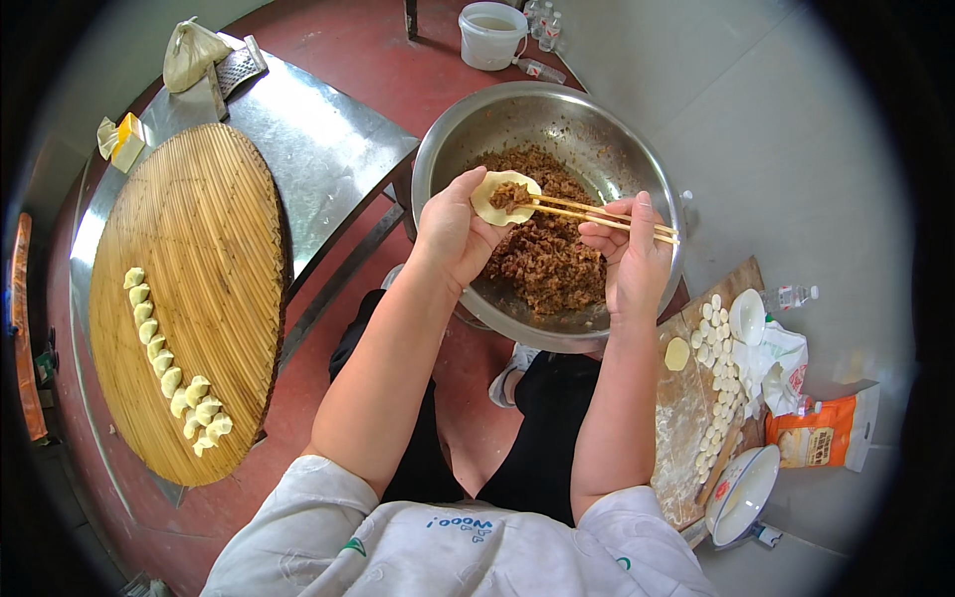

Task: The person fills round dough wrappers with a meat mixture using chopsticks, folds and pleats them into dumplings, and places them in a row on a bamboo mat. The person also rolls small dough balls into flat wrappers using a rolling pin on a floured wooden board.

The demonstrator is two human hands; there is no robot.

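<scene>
A round dough wrapper (485, 211) rests on the fingers of my left hand (456, 224), above the near left part of a large steel bowl (642, 160). On the wrapper sits a small mound of brown filling (509, 195). My right hand (634, 250) grips a pair of wooden chopsticks (578, 211), whose tips touch that mound. Below both hands, the bowl holds a large heap of minced filling (548, 272), partly covered by my hands and the chopsticks.
Left, a round woven tray (201, 246) bearing several folded dumplings (170, 380) lies on a metal table (328, 142). Right, a floured board (675, 455) carries dough pieces (720, 403), one flat wrapper (677, 354) and a rolling pin (720, 463). A white bucket (492, 37) stands beyond the bowl.
</scene>
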